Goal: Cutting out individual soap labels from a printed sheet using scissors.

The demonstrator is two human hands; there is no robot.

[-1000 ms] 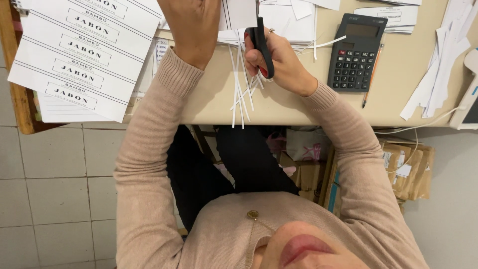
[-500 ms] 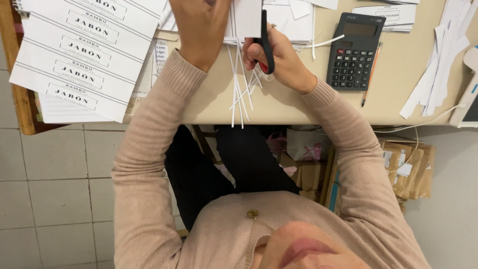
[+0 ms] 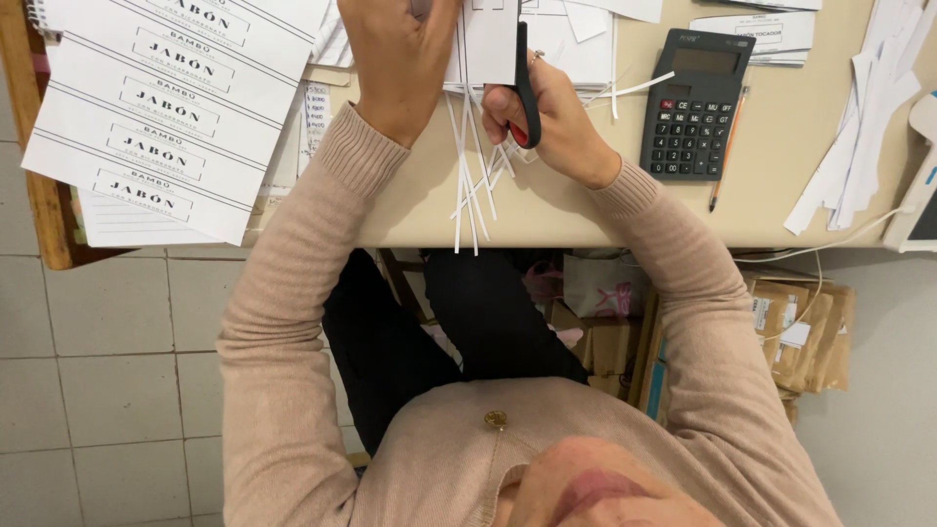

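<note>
White printed sheets (image 3: pixel 166 107) are overhanging the desk's (image 3: pixel 781 146) left edge. Next, the left hand (image 3: pixel 400 59) is pinching a white paper piece (image 3: pixel 490 39) at the far edge, fingers closed on it. Thin paper strips (image 3: pixel 470 185) are dangling over the near edge — the right hand (image 3: pixel 551 122) is gripping black scissors (image 3: pixel 525 83), blades hidden. A black calculator (image 3: pixel 695 102) is lying further right.

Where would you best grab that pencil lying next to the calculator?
Pinch the pencil around mid-shaft, coming from above. It lies flat on the desk, close beside the calculator, so only its top and right side are free; its tip points toward the desk edge.
</note>
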